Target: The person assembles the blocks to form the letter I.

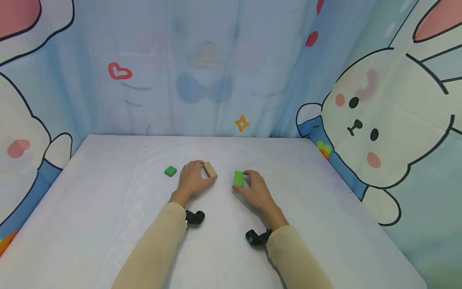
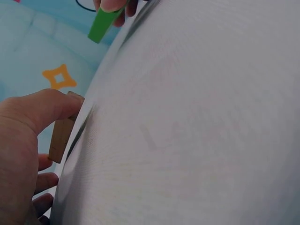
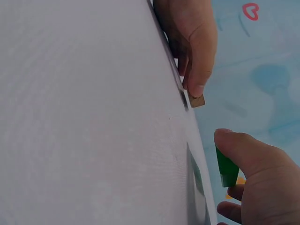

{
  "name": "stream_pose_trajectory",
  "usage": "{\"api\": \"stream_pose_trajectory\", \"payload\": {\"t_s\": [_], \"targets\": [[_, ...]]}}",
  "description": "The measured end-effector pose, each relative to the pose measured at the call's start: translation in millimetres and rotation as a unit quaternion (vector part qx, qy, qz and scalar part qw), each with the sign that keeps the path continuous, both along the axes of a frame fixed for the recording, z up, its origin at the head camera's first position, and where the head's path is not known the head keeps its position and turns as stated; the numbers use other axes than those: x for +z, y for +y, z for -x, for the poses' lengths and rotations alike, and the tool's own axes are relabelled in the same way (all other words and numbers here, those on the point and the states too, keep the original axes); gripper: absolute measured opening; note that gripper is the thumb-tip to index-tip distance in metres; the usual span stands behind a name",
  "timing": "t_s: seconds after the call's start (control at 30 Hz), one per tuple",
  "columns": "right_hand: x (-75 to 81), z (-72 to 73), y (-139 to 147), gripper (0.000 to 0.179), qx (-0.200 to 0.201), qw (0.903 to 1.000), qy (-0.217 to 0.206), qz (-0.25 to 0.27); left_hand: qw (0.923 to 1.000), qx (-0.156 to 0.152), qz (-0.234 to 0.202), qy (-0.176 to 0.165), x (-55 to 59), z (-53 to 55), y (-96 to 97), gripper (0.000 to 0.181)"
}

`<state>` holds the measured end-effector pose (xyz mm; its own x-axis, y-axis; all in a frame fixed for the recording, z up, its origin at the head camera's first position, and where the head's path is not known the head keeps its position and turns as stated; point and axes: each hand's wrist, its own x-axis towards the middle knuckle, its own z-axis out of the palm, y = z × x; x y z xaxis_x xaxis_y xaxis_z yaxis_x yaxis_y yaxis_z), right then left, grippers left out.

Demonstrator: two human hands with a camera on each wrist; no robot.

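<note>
My left hand (image 1: 193, 178) pinches a plain wooden block (image 1: 210, 170) between thumb and fingers; in the left wrist view the thumb presses one end of the wooden block (image 2: 62, 136). To the right, my right hand (image 1: 257, 190) holds a bright green rectangular block (image 1: 238, 178) by its two ends. The right wrist view shows the green block (image 3: 227, 166) between thumb and fingertips, just above the white surface. A gap separates the two held blocks. Left of my left hand lies a smaller, darker green block (image 1: 171, 171) that no hand touches.
A white cloth covers the table (image 1: 223, 249), whose far edge meets a blue curtain (image 1: 151, 100) with cartoon rabbits. Black wrist devices, one on the left (image 1: 195, 217) and one on the right (image 1: 258, 237), jut inward from the sleeves.
</note>
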<state>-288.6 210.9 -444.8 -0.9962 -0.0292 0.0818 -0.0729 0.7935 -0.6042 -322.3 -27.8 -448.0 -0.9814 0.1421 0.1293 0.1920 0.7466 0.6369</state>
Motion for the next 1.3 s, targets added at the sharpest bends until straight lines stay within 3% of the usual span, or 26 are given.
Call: {"api": "stream_pose_trajectory", "payload": {"t_s": [0.3, 1.3], "targets": [[3.5, -12.0, -8, 0.076, 0.011, 0.9999, 0.001, -0.006, 1.0, -0.002, 0.002, 0.0, -0.5, 1.1, 0.6, 0.079], [2.6, -27.7, -15, 0.075, 0.035, 0.9989, 0.024, -0.019, 0.9998, -0.008, 0.02, 0.006, -1.5, -1.3, -1.3, 0.08]]}}
